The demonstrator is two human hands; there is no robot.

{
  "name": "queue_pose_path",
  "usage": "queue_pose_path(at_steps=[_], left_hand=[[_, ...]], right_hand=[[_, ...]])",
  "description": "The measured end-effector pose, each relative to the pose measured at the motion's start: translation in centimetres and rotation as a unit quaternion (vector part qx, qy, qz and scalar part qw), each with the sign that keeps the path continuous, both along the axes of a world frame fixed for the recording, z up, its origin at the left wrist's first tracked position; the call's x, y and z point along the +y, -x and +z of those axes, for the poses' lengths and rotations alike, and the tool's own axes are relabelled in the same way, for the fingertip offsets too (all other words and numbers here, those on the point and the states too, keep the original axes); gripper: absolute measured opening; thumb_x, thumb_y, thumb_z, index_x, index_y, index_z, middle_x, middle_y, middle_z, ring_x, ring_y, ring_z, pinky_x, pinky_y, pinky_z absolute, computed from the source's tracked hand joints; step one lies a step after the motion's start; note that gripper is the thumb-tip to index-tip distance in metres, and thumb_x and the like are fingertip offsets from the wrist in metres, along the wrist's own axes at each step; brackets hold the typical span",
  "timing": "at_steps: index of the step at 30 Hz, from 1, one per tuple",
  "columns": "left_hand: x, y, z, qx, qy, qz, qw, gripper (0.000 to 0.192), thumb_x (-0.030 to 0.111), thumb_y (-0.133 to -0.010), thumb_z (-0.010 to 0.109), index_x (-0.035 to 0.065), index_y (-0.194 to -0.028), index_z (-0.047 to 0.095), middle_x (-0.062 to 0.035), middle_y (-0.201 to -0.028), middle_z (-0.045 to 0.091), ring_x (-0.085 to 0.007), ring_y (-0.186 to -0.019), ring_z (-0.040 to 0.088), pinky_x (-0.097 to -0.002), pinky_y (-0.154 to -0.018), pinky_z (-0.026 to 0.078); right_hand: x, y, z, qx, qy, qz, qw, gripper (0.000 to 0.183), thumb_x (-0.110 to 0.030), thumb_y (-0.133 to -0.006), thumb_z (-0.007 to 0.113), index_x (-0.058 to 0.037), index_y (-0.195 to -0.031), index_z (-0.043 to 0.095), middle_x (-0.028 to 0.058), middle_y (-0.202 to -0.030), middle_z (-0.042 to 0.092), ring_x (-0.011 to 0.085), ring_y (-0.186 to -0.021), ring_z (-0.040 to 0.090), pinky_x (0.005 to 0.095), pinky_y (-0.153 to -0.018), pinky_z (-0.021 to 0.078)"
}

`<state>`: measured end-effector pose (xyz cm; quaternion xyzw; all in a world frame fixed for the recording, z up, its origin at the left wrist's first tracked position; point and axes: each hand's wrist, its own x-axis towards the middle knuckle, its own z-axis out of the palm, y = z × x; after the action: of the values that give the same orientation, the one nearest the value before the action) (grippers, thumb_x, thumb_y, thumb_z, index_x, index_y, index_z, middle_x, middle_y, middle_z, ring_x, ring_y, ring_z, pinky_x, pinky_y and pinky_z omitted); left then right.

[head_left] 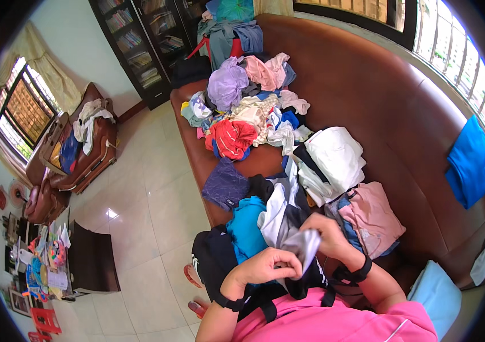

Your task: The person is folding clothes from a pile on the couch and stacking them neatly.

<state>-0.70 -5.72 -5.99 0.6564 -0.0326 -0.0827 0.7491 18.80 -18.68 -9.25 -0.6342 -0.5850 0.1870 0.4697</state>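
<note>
A pale grey garment (pixel 274 218) hangs between my two hands, over my lap. My left hand (pixel 268 266) has thumb and fingers pinched on its lower edge. My right hand (pixel 330 235), partly blurred, grips the cloth at the upper right. Under and beside the garment lie a bright blue cloth (pixel 245 224) and black clothing (pixel 260 187). Close to my right hand sits a stack topped by a folded pink garment (pixel 374 218). Beyond it are folded white clothes (pixel 336 154). A folded dark purple garment (pixel 224 184) lies near the seat's front edge.
A brown leather sofa (pixel 332 81) carries a heap of loose clothes, including a lilac garment (pixel 227 83) and a red one (pixel 231 139). A folded blue cloth (pixel 471 162) lies on the right. A dark table (pixel 93 258) stands left on the tiled floor (pixel 140 239).
</note>
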Motion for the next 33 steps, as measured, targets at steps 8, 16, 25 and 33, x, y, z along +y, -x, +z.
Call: queue_pose_path(at_steps=[8, 16, 25, 33], left_hand=[[1.3, -1.4, -3.3, 0.098, 0.05, 0.315, 0.943, 0.049, 0.044, -0.104, 0.032, 0.0042, -0.111, 0.06, -0.0048, -0.099, 0.063, -0.0137, -0.083, 0.06, -0.0272, -0.078, 0.048], [4.0, 0.3, -4.4, 0.209, 0.075, 0.42, 0.88, 0.06, 0.054, -0.1, 0.032, 0.0016, -0.116, 0.055, -0.0136, -0.108, 0.064, -0.0208, -0.093, 0.064, -0.0337, -0.078, 0.052], [2.1, 2.4, -4.4, 0.2, -0.329, 0.17, 0.907, 0.04, 0.023, -0.074, 0.083, 0.002, -0.101, 0.061, -0.0041, -0.086, 0.064, -0.012, -0.079, 0.059, -0.0265, -0.072, 0.049], [4.6, 1.7, -2.9, 0.069, -0.105, 0.449, 0.885, 0.016, 0.0, -0.089, 0.062, 0.0002, -0.105, 0.062, 0.0009, -0.091, 0.064, -0.0063, -0.085, 0.059, -0.0222, -0.079, 0.047]], right_hand=[[-2.3, 0.2, 5.7, 0.1, -0.242, 0.034, 0.964, 0.014, -0.015, -0.08, 0.068, -0.0076, -0.092, 0.063, 0.0219, -0.124, 0.053, 0.0285, -0.114, 0.053, 0.0406, -0.1, 0.0382], [-1.2, 2.0, 4.1, -0.037, 0.039, 0.403, 0.913, 0.032, -0.006, -0.077, 0.066, -0.0072, -0.109, 0.062, 0.0123, -0.128, 0.057, 0.0311, -0.12, 0.052, 0.0425, -0.105, 0.039], [-1.1, -0.7, -0.4, -0.031, 0.133, 0.047, 0.99, 0.047, -0.009, -0.071, 0.077, -0.0054, -0.112, 0.054, 0.0137, -0.091, 0.054, 0.0315, -0.076, 0.064, 0.0374, -0.066, 0.0513], [2.5, -2.3, -2.2, 0.059, -0.017, -0.181, 0.982, 0.021, -0.002, -0.085, 0.063, -0.0018, -0.105, 0.062, 0.0152, -0.09, 0.066, 0.0244, -0.086, 0.066, 0.0342, -0.073, 0.05]])
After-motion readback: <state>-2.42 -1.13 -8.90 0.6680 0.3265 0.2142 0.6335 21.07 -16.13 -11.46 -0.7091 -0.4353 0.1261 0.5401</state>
